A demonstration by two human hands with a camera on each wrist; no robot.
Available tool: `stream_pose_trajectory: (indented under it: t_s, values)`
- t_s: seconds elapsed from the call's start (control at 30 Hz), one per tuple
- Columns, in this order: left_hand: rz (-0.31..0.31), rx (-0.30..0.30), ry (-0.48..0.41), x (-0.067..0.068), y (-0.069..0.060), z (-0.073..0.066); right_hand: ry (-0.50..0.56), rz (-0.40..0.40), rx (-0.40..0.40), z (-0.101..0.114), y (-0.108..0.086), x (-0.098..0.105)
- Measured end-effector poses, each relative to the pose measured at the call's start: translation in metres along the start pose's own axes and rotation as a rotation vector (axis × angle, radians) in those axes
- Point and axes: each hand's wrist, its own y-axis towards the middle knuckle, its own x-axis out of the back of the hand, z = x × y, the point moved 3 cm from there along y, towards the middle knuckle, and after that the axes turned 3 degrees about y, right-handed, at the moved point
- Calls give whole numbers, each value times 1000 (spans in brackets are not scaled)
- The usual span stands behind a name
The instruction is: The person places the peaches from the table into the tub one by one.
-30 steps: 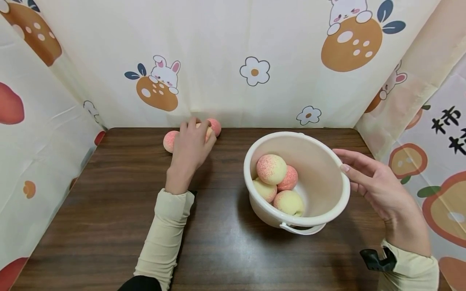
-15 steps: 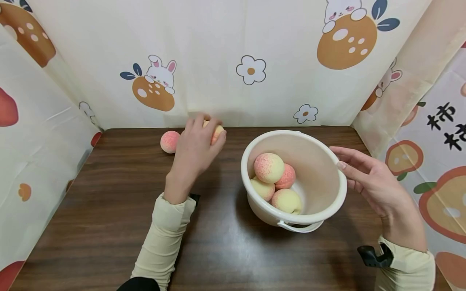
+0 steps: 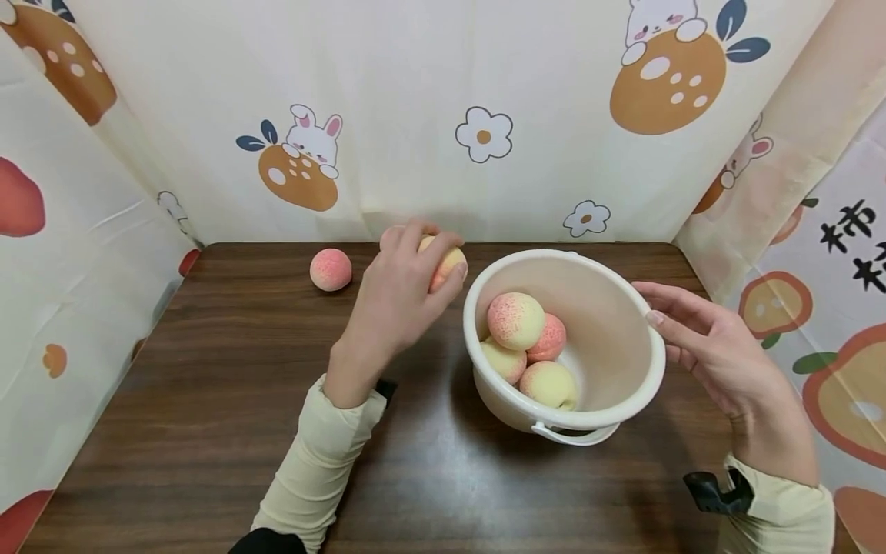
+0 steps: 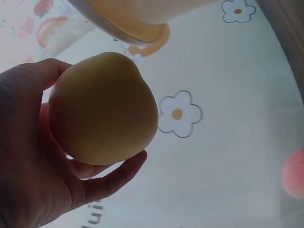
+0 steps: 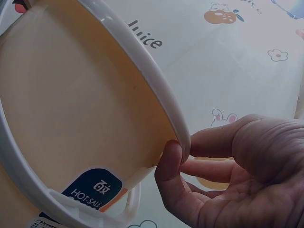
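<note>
My left hand (image 3: 398,300) grips a yellow-pink peach (image 3: 443,265) near the back of the table, left of the bucket. In the left wrist view that peach (image 4: 104,109) shows its yellow side, with thumb and fingers curled round it. My right hand (image 3: 727,362) pinches the right rim of a cream bucket (image 3: 609,331), the thumb over the edge. Several peaches lie in the bucket, the topmost peach (image 3: 515,321) speckled pink on yellow. A pink peach (image 3: 331,269) rests alone on the table to the left. What lies behind my left hand is partly hidden.
The dark wooden table (image 3: 208,400) ends at a printed curtain (image 3: 415,115) at the back, with more printed cloth on both sides. The bucket's white handle (image 3: 574,438) hangs at its front. A label (image 5: 95,187) shows by the handle in the right wrist view.
My left hand has moved right toward the bucket with the peach in its grip, leaving the pink peach on the left in fuller view. The right hand and bucket stay put.
</note>
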Motion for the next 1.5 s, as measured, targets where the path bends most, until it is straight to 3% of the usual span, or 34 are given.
stream_pose_trajectory:
  t_s: [0.3, 0.67, 1.0, 1.27, 1.4, 1.5]
  values:
    - [-84, -111, -24, 11, -6, -22, 18, 23, 4, 1, -1, 0]
    - [-76, -220, -43, 13, -9, -39, 30, 66, 11, 1, 1, -1]
    - [-1, -351, -61, 8, -7, -60, 46, 63, 24, 2, 1, 0]
    - [66, -459, -38, -4, -8, -78, 42, 64, 18, 2, 0, -1]
    - [98, -493, -66, -11, -7, -83, 39, 57, 16, 2, 0, 0]
    - [156, -503, -79, -16, -8, -85, 37, 61, 15, 2, 0, 0]
